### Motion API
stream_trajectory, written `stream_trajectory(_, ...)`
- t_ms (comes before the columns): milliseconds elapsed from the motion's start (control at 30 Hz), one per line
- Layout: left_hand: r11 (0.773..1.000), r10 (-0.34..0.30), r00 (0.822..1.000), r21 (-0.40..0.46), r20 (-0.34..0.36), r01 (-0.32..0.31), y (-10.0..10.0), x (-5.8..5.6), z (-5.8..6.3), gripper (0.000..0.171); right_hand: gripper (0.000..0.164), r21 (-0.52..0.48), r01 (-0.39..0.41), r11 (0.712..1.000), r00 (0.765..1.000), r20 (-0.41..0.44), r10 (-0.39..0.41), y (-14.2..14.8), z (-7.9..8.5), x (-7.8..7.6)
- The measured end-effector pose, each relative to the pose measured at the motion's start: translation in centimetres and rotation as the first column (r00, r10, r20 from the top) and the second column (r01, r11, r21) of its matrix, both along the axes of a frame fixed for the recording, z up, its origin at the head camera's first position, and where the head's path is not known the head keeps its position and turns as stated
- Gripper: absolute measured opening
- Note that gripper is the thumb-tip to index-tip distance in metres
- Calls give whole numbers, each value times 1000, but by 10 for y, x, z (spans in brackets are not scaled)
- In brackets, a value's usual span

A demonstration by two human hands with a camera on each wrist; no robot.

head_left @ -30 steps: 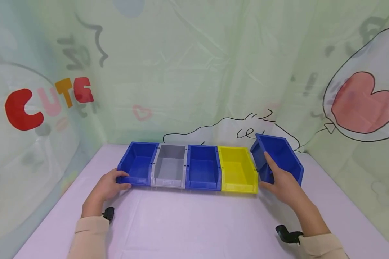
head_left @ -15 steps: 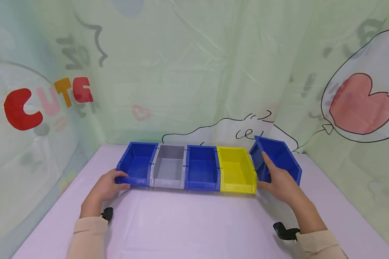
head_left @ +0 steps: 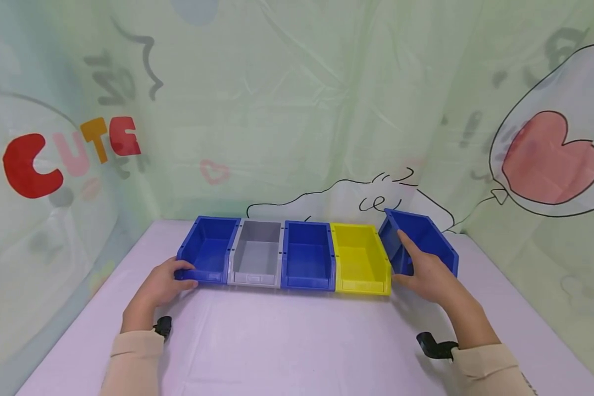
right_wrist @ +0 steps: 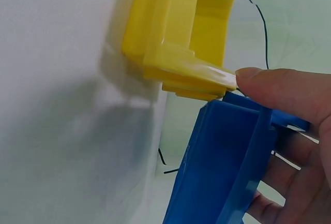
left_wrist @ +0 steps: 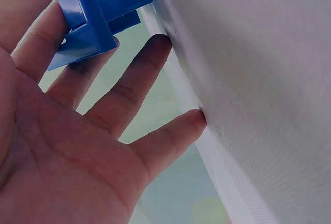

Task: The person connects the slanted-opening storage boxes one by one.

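Note:
In the head view a leftmost blue bin [head_left: 210, 250], a grey bin [head_left: 257, 253], a middle blue bin [head_left: 308, 253] and a yellow bin [head_left: 358, 256] form a side-by-side row. My left hand [head_left: 163, 283] holds the front left corner of the leftmost blue bin; in the left wrist view its lower fingers [left_wrist: 137, 87] spread below, tips at the tablecloth. At the right end, my right hand [head_left: 428, 275] grips a right-hand blue bin [head_left: 421, 234] by its left wall. That bin is tilted, its upper left edge close beside the yellow bin. The thumb [right_wrist: 282, 89] overlaps the yellow corner in the right wrist view.
A pale tablecloth [head_left: 277, 346] covers the table in front of the row. Behind and at both sides hangs a printed green curtain [head_left: 287, 110]. A black wrist mount [head_left: 435, 347] sits on the right wrist, another black mount [head_left: 163, 326] on the left.
The right hand and its tilted blue bin have shifted slightly left, closer to the yellow bin. My left hand keeps its hold, and the row looks the same.

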State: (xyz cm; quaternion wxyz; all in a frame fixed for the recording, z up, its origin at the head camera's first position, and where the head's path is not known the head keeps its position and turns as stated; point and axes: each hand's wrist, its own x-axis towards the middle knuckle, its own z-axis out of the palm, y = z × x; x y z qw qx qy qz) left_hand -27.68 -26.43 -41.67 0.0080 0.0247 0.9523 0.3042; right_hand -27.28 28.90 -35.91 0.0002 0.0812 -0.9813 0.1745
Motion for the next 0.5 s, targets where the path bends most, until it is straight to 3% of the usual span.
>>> stream_trajectory(500,1000,-2,1000,5,-7,2,-1,0,-1,40,110,2,6,1000,1000,11,-6,0,-11,-2)
